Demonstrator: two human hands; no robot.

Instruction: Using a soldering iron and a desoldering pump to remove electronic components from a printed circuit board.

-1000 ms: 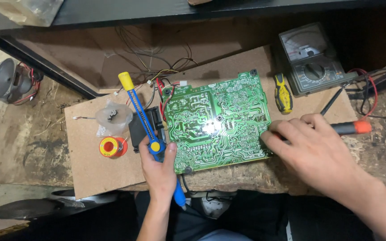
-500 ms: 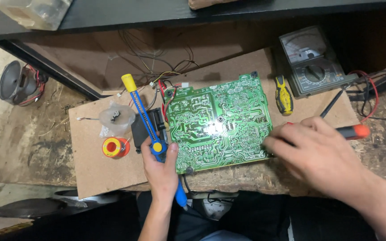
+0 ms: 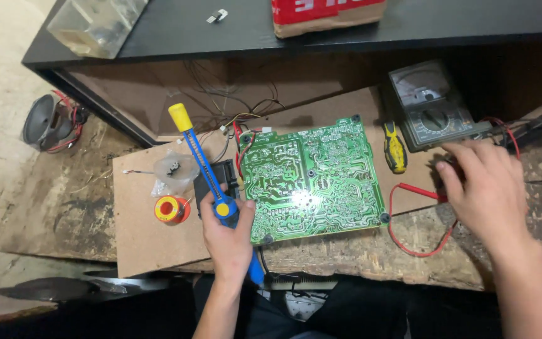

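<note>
Green circuit board [image 3: 313, 182] between left hand [image 3: 227, 237], right hand [image 3: 487, 188]; cardboard [image 3: 139, 238] margin bare.

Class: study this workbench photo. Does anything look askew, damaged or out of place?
The green circuit board lies tilted on the cardboard sheet, solder side up. The wooden bench top beneath is rough and chipped. Nothing looks spilled.
</note>
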